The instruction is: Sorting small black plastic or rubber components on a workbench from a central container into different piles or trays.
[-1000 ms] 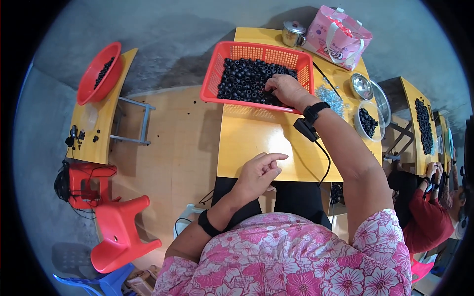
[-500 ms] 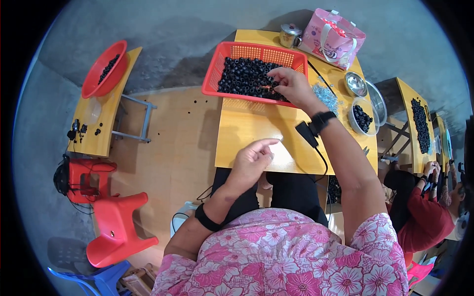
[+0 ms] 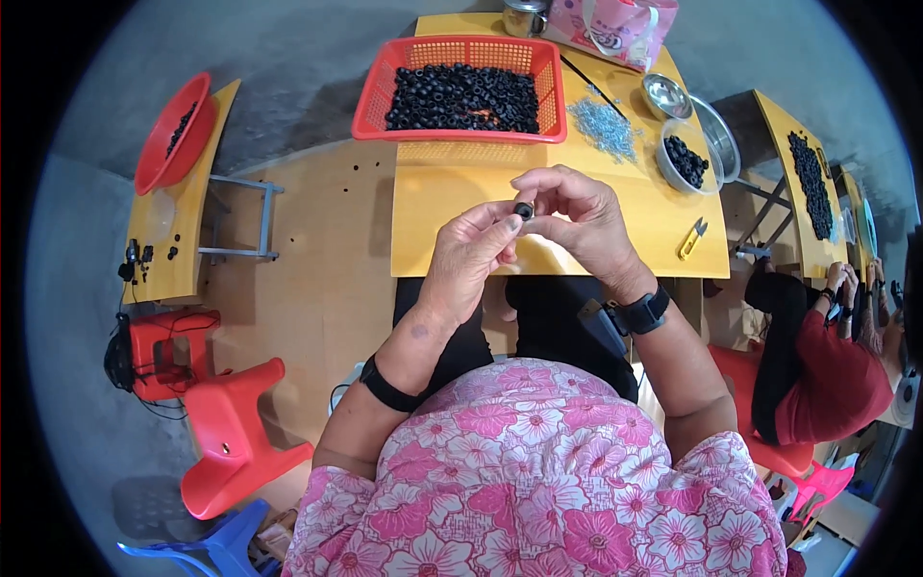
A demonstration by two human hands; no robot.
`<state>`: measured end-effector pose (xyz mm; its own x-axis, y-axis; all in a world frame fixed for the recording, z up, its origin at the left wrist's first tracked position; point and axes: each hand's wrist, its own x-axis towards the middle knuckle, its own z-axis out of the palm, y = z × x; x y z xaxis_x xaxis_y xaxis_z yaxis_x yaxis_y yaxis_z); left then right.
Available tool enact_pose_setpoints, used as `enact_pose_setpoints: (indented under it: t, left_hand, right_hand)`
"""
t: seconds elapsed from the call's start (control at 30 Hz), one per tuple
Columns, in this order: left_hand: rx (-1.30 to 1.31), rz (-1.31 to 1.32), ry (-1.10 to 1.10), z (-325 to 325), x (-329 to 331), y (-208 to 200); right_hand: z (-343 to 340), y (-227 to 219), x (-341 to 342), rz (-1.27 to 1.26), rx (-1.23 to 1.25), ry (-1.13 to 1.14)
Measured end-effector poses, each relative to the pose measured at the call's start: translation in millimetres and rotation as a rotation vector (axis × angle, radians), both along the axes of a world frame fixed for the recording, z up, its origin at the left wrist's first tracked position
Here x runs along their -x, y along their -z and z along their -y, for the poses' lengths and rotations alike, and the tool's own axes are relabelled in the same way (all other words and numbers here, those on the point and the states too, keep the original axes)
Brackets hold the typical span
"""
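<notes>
Both my hands meet over the near part of the yellow table [image 3: 452, 207]. Between their fingertips sits a small black ring-shaped part [image 3: 523, 210]. My left hand [image 3: 471, 252] pinches it from the left with thumb and fingers, and my right hand [image 3: 577, 216] grips it from the right. Beyond them stands a red mesh basket [image 3: 460, 127] full of the same black rings. To the right lie a pile of small clear pieces [image 3: 604, 125] and a clear bowl of black rings [image 3: 686, 160].
A steel bowl [image 3: 665, 94], a pink bag [image 3: 615, 23], a metal cup [image 3: 524, 15] and yellow snips [image 3: 692, 238] share the table. A red tray [image 3: 171, 131] sits on a left side table. Red stools [image 3: 231, 433] stand at my left. Another person in red [image 3: 832, 370] works on my right.
My right hand has left the red basket and come back toward me with a black ring. My left hand has risen from the table edge and both now hold the ring together.
</notes>
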<state>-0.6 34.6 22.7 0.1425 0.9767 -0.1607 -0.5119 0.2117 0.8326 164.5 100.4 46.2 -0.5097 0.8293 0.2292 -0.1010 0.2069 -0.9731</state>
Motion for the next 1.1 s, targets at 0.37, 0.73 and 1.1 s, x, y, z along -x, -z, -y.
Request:
enact_pose_setpoints:
  t: [0.37, 0.73, 1.1]
  left_hand:
    - [0.020, -0.238, -0.048, 8.1, -6.4, 13.6]
    - [0.086, -0.371, 0.020, 8.1, -6.7, 42.7]
    - [0.088, -0.373, 0.047, 6.0, -9.2, 40.4]
  right_hand:
    - [17.0, 5.2, -16.6, 0.199, -0.153, 0.071]
    - [-76.1, 89.8, -108.0, 0.839, -0.237, 0.765]
    - [-85.9, 85.9, -114.2, 0.919, -0.164, 0.692]
